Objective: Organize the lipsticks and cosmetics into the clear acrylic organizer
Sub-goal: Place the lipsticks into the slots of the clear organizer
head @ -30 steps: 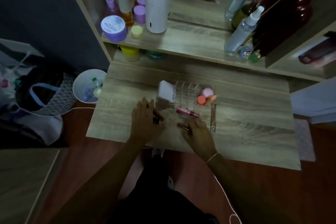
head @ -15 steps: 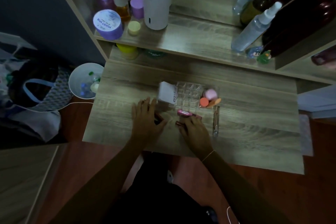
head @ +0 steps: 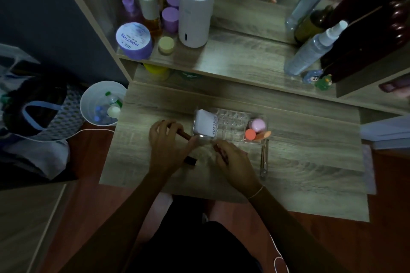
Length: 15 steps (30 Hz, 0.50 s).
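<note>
The clear acrylic organizer (head: 233, 121) stands mid-table, with a white tube (head: 205, 125) in its left end and a pink sponge (head: 258, 125) and an orange sponge (head: 250, 134) at its right end. My left hand (head: 167, 146) is closed on a brown lipstick (head: 184, 134) just left of the organizer. My right hand (head: 233, 160) holds a dark red lipstick (head: 218, 148) right in front of the organizer. Another dark lipstick (head: 190, 160) lies on the table between my hands. A slim clear tube (head: 264, 157) lies to the right.
The wooden table (head: 310, 162) has a raised shelf (head: 244, 60) behind it with a white cylinder (head: 195, 11), a purple jar (head: 134, 41), bottles and a spray bottle (head: 315, 51). A white bin (head: 103, 103) and a bag (head: 35, 108) sit on the floor at left.
My left hand has lifted a brown lipstick off the table toward the organizer. My right hand moved up with the dark red lipstick; the pink lipstick seen earlier is now hidden.
</note>
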Tool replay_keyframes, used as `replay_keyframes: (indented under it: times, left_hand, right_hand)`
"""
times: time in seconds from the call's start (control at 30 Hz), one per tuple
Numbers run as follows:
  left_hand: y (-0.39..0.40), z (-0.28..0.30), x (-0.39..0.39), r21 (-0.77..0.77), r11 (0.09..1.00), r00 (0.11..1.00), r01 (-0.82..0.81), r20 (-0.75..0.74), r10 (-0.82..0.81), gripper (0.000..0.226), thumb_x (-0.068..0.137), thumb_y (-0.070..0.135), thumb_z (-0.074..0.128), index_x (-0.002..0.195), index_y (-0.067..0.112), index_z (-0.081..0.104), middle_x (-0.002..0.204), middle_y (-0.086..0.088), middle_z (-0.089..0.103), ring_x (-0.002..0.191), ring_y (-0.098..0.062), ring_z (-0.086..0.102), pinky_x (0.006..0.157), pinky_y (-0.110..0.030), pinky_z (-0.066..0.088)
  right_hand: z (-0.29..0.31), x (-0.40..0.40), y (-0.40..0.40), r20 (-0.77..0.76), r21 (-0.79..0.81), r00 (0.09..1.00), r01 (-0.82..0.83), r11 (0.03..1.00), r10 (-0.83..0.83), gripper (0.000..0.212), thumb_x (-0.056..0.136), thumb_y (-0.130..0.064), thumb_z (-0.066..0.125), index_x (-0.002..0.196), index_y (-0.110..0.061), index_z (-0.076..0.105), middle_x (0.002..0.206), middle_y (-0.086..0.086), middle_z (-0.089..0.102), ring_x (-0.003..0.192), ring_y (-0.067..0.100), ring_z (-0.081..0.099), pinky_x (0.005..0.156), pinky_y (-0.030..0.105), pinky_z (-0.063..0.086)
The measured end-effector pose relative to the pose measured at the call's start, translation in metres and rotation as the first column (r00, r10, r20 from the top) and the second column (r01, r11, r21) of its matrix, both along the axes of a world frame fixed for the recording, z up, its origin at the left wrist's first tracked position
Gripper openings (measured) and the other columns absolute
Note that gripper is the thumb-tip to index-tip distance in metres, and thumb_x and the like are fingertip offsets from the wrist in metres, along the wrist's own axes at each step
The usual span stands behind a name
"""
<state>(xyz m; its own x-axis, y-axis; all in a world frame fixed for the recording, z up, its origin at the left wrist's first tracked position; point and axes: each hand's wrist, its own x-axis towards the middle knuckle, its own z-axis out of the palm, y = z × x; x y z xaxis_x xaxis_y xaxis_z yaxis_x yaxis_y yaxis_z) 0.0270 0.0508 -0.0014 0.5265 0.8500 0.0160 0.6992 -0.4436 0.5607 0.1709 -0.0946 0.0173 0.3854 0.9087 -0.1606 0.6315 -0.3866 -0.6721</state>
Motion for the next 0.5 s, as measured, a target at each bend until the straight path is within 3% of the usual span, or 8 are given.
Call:
replay_keyframes:
  times: [0.13, 0.23, 0.33, 0.43, 0.5]
  left_hand:
    - [0.006, 0.018, 0.017, -0.120, 0.992, 0.985, -0.039, 0.164, 0.058, 0.059, 0.080, 0.064, 0.042, 0.081, 0.007, 0.058, 0.092, -0.015, 0.055, 0.098, -0.033, 0.045, 0.082, -0.045, 0.043]
    - [0.012, 0.029, 0.029, -0.147, 0.989, 0.979, 0.005, 0.201, 0.025, 0.068, 0.082, 0.072, 0.032, 0.078, 0.008, 0.056, 0.081, -0.005, 0.049, 0.084, -0.022, 0.042, 0.076, -0.035, 0.036]
    - [0.015, 0.035, 0.041, -0.093, 0.994, 0.983, 0.053, 0.179, -0.035, 0.044, 0.087, 0.050, 0.055, 0.081, 0.006, 0.059, 0.080, -0.011, 0.057, 0.081, -0.028, 0.048, 0.075, -0.034, 0.034]
    - [0.020, 0.035, 0.048, -0.051, 0.988, 0.982, 0.148, 0.124, -0.141, 0.025, 0.089, 0.030, 0.063, 0.094, 0.006, 0.061, 0.093, -0.015, 0.061, 0.088, -0.029, 0.050, 0.076, -0.032, 0.032]
    - [0.023, 0.033, 0.053, 0.055, 0.944, 0.944, 0.327, -0.067, -0.323, 0.030, 0.084, 0.025, 0.069, 0.107, 0.007, 0.062, 0.107, -0.017, 0.062, 0.095, -0.032, 0.053, 0.077, -0.035, 0.037]
  right_hand:
    - [0.011, 0.002, 0.014, -0.064, 0.083, 0.994, 0.095, 0.992, -0.089, 0.032, 0.094, -0.014, 0.051, 0.126, -0.016, 0.055, 0.123, 0.006, 0.063, 0.111, 0.017, 0.059, 0.093, 0.034, 0.050]
    - [0.018, 0.006, 0.023, -0.131, 0.112, 0.980, 0.165, 0.980, -0.150, 0.030, 0.097, -0.015, 0.049, 0.126, -0.013, 0.055, 0.124, 0.008, 0.062, 0.109, 0.020, 0.061, 0.091, 0.042, 0.053]
    - [0.025, 0.012, 0.029, -0.234, 0.093, 0.951, 0.230, 0.969, -0.203, 0.031, 0.098, -0.015, 0.047, 0.128, -0.012, 0.055, 0.127, 0.008, 0.062, 0.108, 0.021, 0.062, 0.092, 0.046, 0.053]
    - [0.029, 0.022, 0.031, -0.292, 0.055, 0.914, 0.309, 0.949, -0.281, 0.034, 0.096, -0.010, 0.049, 0.129, -0.015, 0.055, 0.124, 0.007, 0.064, 0.099, 0.008, 0.060, 0.084, 0.018, 0.051]
    - [0.032, 0.030, 0.031, -0.359, 0.017, 0.871, 0.366, 0.930, -0.336, 0.035, 0.093, -0.008, 0.053, 0.128, -0.016, 0.056, 0.117, 0.002, 0.065, 0.096, 0.005, 0.059, 0.076, 0.005, 0.046]
